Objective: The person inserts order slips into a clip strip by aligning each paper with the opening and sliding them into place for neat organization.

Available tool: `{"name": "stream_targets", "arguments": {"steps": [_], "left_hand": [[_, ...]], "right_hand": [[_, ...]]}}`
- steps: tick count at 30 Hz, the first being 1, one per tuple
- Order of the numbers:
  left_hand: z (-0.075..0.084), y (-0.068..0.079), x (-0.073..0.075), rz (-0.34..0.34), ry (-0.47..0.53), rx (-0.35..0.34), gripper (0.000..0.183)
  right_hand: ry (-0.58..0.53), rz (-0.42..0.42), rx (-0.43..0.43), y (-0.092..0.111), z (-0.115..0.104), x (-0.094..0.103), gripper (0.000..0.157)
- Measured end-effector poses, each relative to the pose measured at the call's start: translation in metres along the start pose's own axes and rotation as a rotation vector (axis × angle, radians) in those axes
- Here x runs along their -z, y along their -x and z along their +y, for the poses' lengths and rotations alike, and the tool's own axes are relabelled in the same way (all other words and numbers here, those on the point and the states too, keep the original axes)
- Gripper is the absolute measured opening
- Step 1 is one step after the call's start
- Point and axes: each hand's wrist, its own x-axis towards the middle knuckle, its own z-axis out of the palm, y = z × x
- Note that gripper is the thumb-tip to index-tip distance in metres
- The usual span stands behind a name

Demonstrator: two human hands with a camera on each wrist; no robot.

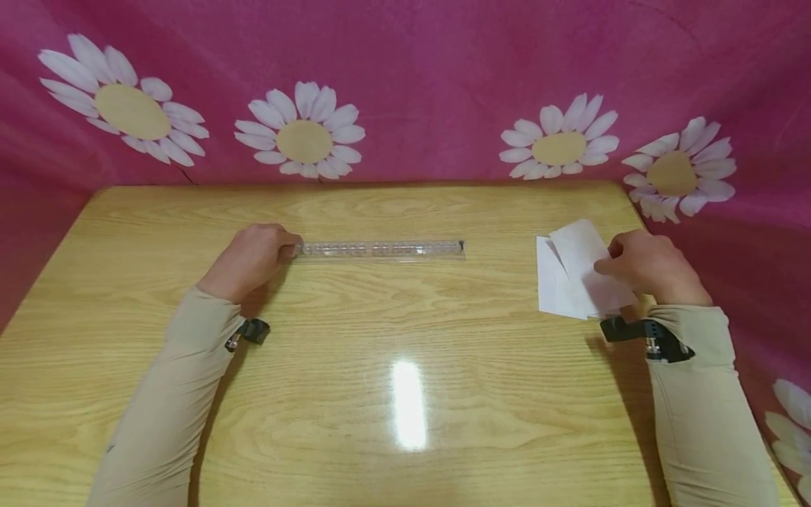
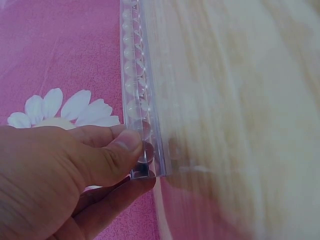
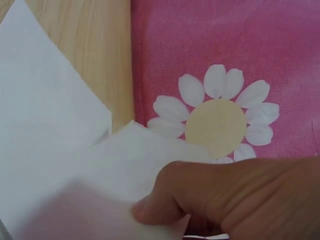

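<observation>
In the head view, a long clear plastic tube (image 1: 380, 251) lies crosswise on the table, left of the white papers. My left hand (image 1: 248, 262) pinches its left end. Seen from the left wrist, the thumb presses on the tube's side (image 2: 134, 80), with fingers beneath, and a row of round clear pieces fills the inside. On the right, my right hand (image 1: 659, 269) pinches a white sheet of paper (image 1: 588, 260) between thumb and fingers. That sheet overlaps another white paper (image 1: 551, 285). From the right wrist, the thumb lies on top of the paper (image 3: 125, 175); the other fingers are mostly hidden.
A wooden table (image 1: 355, 324) carries everything, with a bright light reflection near its middle. Behind it and along its right side hangs a pink cloth (image 1: 431, 91) with large white daisies. Black wrist straps sit on both sleeves.
</observation>
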Motion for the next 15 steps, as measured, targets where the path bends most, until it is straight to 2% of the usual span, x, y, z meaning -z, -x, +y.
{"name": "stream_targets", "arguments": {"steps": [3, 15], "left_hand": [[0.0001, 0.0001, 0.0, -0.007, 0.0, 0.003, 0.018], [0.001, -0.0004, 0.001, -0.007, 0.002, -0.001, 0.017]], "right_hand": [[0.018, 0.006, 0.027, -0.0018, 0.0004, 0.0015, 0.045], [0.009, 0.022, 0.045, -0.0056, 0.0048, 0.0001, 0.043]]}}
